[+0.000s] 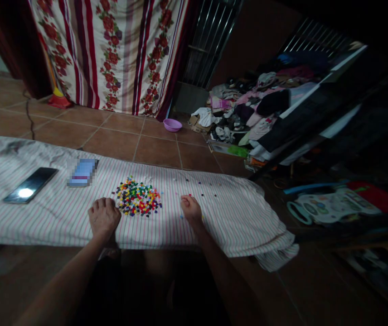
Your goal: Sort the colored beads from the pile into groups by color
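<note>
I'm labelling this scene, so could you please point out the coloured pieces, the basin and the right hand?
Coloured pieces (138, 198): head view, heap's middle.
Basin (172, 129): head view, front wall.
Right hand (191, 209): head view, middle of fist.

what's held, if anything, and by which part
Cannot tell: left hand lies beside the colorful pieces, nothing visible in it; right hand is curled, hiding any grip.

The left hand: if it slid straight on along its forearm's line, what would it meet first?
Probably the pile of small coloured pieces close by the left hand, though depth is hard to judge.
</note>
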Tool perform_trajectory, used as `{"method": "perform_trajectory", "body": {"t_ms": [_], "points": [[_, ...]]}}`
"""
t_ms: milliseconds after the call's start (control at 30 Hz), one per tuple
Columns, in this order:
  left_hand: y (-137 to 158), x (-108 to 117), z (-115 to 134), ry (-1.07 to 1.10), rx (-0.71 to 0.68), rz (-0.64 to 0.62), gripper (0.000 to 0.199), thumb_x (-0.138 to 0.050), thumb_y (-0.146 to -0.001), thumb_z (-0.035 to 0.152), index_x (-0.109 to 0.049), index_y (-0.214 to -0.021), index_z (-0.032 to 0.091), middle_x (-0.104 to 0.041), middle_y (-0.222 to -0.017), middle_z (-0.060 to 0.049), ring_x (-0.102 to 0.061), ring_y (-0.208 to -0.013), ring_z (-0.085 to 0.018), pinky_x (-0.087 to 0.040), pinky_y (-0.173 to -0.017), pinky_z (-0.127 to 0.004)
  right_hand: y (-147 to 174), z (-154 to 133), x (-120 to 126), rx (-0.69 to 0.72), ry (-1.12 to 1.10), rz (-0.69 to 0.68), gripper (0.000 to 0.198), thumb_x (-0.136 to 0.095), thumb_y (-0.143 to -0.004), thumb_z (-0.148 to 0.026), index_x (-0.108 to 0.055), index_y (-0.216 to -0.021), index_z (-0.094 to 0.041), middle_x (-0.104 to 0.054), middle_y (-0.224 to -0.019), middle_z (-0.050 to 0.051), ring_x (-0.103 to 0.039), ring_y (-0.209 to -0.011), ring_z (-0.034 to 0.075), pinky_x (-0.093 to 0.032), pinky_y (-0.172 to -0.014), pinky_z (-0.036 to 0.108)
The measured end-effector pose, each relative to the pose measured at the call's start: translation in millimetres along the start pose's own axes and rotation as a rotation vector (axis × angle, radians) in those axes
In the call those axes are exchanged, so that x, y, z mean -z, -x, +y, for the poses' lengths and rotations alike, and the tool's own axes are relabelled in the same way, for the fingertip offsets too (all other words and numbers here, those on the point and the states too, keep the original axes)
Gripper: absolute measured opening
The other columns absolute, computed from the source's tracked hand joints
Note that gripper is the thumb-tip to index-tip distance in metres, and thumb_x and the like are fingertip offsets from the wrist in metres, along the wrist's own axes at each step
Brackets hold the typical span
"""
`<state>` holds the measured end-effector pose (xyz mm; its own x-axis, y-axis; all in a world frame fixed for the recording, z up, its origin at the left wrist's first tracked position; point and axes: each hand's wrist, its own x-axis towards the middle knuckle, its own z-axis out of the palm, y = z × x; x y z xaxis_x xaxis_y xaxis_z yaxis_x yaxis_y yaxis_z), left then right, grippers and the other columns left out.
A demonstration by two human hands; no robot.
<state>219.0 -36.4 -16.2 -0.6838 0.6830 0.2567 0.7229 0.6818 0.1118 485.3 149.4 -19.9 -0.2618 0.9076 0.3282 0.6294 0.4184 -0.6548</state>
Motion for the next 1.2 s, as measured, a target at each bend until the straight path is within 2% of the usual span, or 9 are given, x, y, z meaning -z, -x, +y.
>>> {"method": "perform_trajectory", "body": {"t_ms": [267, 567, 733, 900, 1200], "points": [[-1, 5, 2, 0.036, 0.003, -0.007, 0.024, -0.042, -0.086, 0.026, -0.059, -0.100, 0.015, -0.060, -0.105, -0.014, -0.049, -0.106, -0.029, -0.033, -0.083, -0.040, -9, -77, -63, 0.155, 0.037, -0.286, 0.022, -0.054, -0.087, -0.020, -0.074, -0.096, -0.022, -0.065, -0.089, 0.003, -0.060, -0.079, 0.013, -0.046, -0.075, 0.022], [-1, 4, 2, 0.024, 0.001, 0.018, 0.022, -0.041, -0.087, 0.024, -0.059, -0.097, 0.015, -0.060, -0.103, -0.013, -0.049, -0.105, -0.029, -0.033, -0.082, -0.040, -16, -153, -112, 0.257, 0.122, -0.493, 0.024, -0.053, -0.094, -0.021, -0.074, -0.105, -0.023, -0.067, -0.105, 0.005, -0.061, -0.098, 0.015, -0.044, -0.085, 0.022], [-1, 0, 2, 0.033, -0.003, 0.035, 0.021, -0.043, -0.086, 0.024, -0.059, -0.096, 0.015, -0.060, -0.104, -0.014, -0.049, -0.105, -0.029, -0.033, -0.083, -0.040, -23, -171, -134, 0.217, 0.224, -0.527, 0.028, -0.049, -0.096, -0.024, -0.074, -0.106, -0.026, -0.067, -0.109, 0.006, -0.061, -0.100, 0.017, -0.044, -0.086, 0.024], [-1, -3, 2, 0.033, -0.001, 0.059, 0.019, -0.043, -0.086, 0.023, -0.058, -0.095, 0.016, -0.060, -0.104, -0.013, -0.049, -0.105, -0.028, -0.033, -0.083, -0.040, -33, -176, -149, 0.249, 0.331, -0.560, 0.028, -0.049, -0.097, -0.026, -0.073, -0.111, -0.025, -0.067, -0.112, 0.007, -0.061, -0.101, 0.017, -0.044, -0.087, 0.025], [-1, 4, 1, 0.011, -0.009, 0.031, 0.021, -0.043, -0.087, 0.026, -0.058, -0.096, 0.016, -0.060, -0.103, -0.012, -0.049, -0.104, -0.029, -0.033, -0.081, -0.039, -38, -198, -148, 0.372, 0.532, -0.625, 0.032, -0.043, -0.095, -0.012, -0.070, -0.112, -0.016, -0.065, -0.117, 0.014, -0.059, -0.110, 0.021, -0.046, -0.089, 0.030]]}}
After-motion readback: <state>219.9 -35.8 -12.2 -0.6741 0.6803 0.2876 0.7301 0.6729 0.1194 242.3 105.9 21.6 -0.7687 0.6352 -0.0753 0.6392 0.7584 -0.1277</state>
